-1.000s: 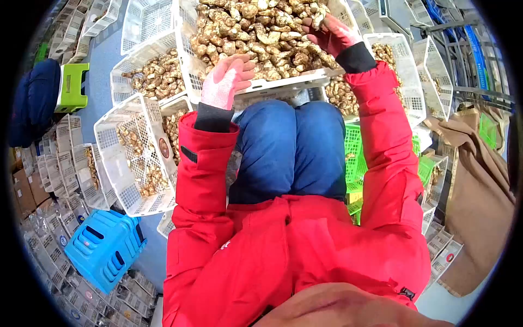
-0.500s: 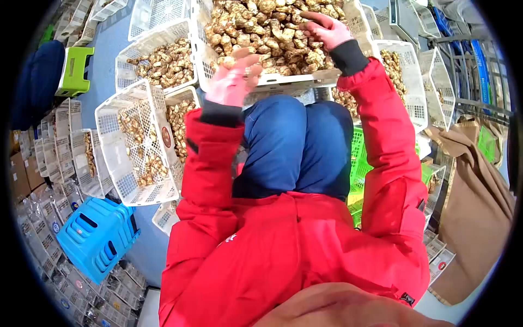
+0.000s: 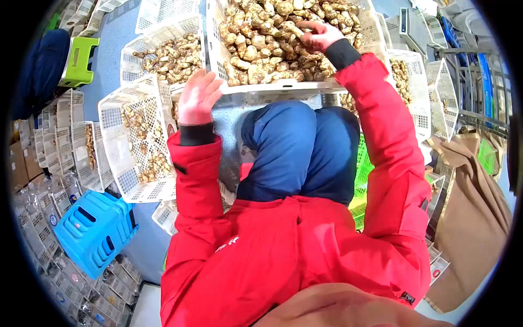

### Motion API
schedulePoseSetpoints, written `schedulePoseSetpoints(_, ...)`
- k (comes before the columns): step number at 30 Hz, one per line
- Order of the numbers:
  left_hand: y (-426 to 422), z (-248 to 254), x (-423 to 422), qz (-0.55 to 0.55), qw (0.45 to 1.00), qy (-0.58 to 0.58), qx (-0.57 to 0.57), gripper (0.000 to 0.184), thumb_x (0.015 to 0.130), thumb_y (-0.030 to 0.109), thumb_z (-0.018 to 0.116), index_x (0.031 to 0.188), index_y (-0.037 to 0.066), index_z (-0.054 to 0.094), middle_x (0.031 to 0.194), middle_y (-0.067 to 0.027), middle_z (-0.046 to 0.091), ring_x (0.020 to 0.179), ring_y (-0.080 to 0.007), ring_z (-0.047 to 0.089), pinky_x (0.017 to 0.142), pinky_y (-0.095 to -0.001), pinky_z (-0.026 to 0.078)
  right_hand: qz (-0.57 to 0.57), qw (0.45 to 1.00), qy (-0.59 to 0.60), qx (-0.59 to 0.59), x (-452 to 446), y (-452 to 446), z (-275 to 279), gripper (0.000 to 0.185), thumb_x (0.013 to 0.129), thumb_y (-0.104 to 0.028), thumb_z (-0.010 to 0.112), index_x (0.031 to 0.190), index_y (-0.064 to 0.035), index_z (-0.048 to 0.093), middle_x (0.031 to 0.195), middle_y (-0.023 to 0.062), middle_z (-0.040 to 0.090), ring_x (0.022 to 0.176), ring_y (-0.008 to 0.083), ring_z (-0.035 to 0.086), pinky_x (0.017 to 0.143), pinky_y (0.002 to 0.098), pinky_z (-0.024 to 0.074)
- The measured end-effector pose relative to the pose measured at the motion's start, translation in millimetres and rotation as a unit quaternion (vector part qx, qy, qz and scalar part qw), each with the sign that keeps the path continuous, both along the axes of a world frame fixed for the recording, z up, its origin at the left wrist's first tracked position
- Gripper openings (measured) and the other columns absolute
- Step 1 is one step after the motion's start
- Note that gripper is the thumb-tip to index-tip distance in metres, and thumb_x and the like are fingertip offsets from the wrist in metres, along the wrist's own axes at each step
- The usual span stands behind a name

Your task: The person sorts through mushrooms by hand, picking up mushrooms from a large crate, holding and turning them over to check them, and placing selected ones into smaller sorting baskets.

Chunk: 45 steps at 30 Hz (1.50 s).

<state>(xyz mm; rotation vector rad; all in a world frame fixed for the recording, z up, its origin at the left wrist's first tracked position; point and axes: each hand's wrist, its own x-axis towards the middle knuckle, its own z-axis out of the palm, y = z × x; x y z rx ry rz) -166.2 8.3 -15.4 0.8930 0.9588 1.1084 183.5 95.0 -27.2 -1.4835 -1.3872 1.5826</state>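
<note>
Holding left fingers (image 3: 199,80) spread just beside rectangular white plastic crate (image 3: 286,85). Holding right fingers (image 3: 312,25) bent over knobby brown-and-cream roots (image 3: 251,53) inside; can't tell if pinching one.

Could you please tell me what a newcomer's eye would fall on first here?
Probably the red jacket, filling the lower middle. Beyond the knees sits a white crate heaped with knobbly brown roots, the right hand over them. A bright blue plastic item stands out at lower left.

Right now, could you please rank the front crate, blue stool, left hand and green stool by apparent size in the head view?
1. Front crate
2. Blue stool
3. Left hand and green stool: too alike to rank
</note>
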Motion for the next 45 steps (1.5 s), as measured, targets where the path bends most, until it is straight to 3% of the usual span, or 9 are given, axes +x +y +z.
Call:
schedulePoseSetpoints(2, 20, -5, 44, -0.025, 0.994, 0.047, 0.100, 0.043, 0.082, 0.017, 0.054, 0.120, 0.002, 0.041, 0.120, -0.0111, 0.046, 0.103, -0.0238, 0.049, 0.087, -0.0348, 0.040, 0.060, 0.983, 0.176, -0.005, -3, -27, 25, 0.047, 0.080, -0.018, 0.058, 0.122, -0.0040, 0.043, 0.082, 0.0029, 0.057, 0.075, 0.0105, 0.056, 0.064, 0.0212, 0.0452)
schedulePoseSetpoints(4, 17, 48, 88, -0.008, 0.874, 0.371, 0.313, 0.047, 0.077, 0.016, 0.058, 0.121, 0.005, 0.042, 0.117, -0.0116, 0.049, 0.103, -0.0250, 0.050, 0.087, -0.0343, 0.040, 0.050, 0.980, 0.193, -0.022, -28, -55, 70, 0.051, 0.080, -0.024, 0.059, 0.123, -0.0045, 0.042, 0.090, 0.0041, 0.058, 0.080, 0.0108, 0.056, 0.067, 0.0220, 0.0450)
schedulePoseSetpoints(6, 25, 51, 109, -0.029, 0.788, 0.426, 0.444, 0.049, 0.074, 0.014, 0.060, 0.120, 0.008, 0.043, 0.113, -0.0114, 0.051, 0.101, -0.0261, 0.050, 0.087, -0.0345, 0.039, 0.083, 0.981, 0.174, -0.003, -37, -66, 91, 0.043, 0.081, -0.017, 0.056, 0.120, -0.0018, 0.045, 0.081, 0.0020, 0.056, 0.082, 0.0121, 0.058, 0.071, 0.0211, 0.0446)
schedulePoseSetpoints(10, 17, 38, 116, -0.112, 0.976, 0.136, 0.126, 0.050, 0.075, 0.011, 0.059, 0.120, 0.003, 0.040, 0.109, -0.0130, 0.053, 0.097, -0.0220, 0.054, 0.081, -0.0281, 0.043, -0.034, 0.990, 0.116, 0.078, -34, -81, 106, 0.045, 0.083, -0.023, 0.056, 0.122, -0.0038, 0.043, 0.105, 0.0084, 0.057, 0.087, 0.0135, 0.057, 0.076, 0.0239, 0.0452)
schedulePoseSetpoints(14, 17, 28, 102, -0.257, 0.915, -0.260, -0.171, 0.038, 0.085, 0.020, 0.052, 0.114, -0.001, 0.041, 0.102, -0.0189, 0.055, 0.080, -0.0230, 0.059, 0.070, -0.0309, 0.050, 0.018, 0.959, 0.250, 0.134, -39, -76, 81, 0.058, 0.082, -0.018, 0.055, 0.131, -0.0030, 0.027, 0.119, 0.0123, 0.047, 0.107, 0.0163, 0.048, 0.089, 0.0259, 0.0390)
schedulePoseSetpoints(36, -10, 36, 114, -0.195, 0.929, -0.247, -0.196, 0.032, 0.090, 0.036, 0.041, 0.112, 0.014, 0.045, 0.086, -0.0049, 0.059, 0.070, -0.0113, 0.055, 0.058, -0.0249, 0.047, 0.032, 0.934, 0.355, 0.033, -79, -74, 82, 0.063, 0.082, -0.016, 0.053, 0.134, -0.0041, 0.019, 0.118, 0.0147, 0.047, 0.101, 0.0173, 0.049, 0.063, 0.0218, 0.0460)
schedulePoseSetpoints(39, -5, 32, 117, -0.241, 0.905, -0.241, -0.255, 0.040, 0.091, 0.040, 0.035, 0.119, 0.012, 0.038, 0.094, -0.0079, 0.057, 0.075, -0.0130, 0.055, 0.062, -0.0254, 0.047, 0.018, 0.955, 0.288, 0.064, -66, -78, 82, 0.059, 0.080, -0.012, 0.055, 0.130, 0.0007, 0.027, 0.110, 0.0125, 0.052, 0.095, 0.0164, 0.052, 0.077, 0.0234, 0.0424)
schedulePoseSetpoints(42, 0, 11, 103, -0.325, 0.932, -0.153, -0.034, 0.049, 0.090, 0.040, 0.036, 0.121, 0.002, 0.037, 0.114, -0.0127, 0.050, 0.089, -0.0169, 0.053, 0.075, -0.0287, 0.045, -0.041, 0.962, 0.241, 0.122, -14, -100, 99, 0.053, 0.081, -0.011, 0.052, 0.126, 0.0039, 0.031, 0.105, 0.0133, 0.054, 0.094, 0.0179, 0.054, 0.084, 0.0266, 0.0390)
schedulePoseSetpoints(45, 7, 12, 90, -0.183, 0.943, -0.207, -0.184, 0.042, 0.089, 0.034, 0.042, 0.119, 0.003, 0.042, 0.111, -0.0111, 0.052, 0.095, -0.0187, 0.054, 0.077, -0.0297, 0.046, -0.148, 0.969, 0.156, 0.120, 49, -142, 115, 0.049, 0.080, -0.007, 0.048, 0.126, -0.0003, 0.035, 0.105, 0.0126, 0.055, 0.094, 0.0174, 0.054, 0.083, 0.0270, 0.0398)
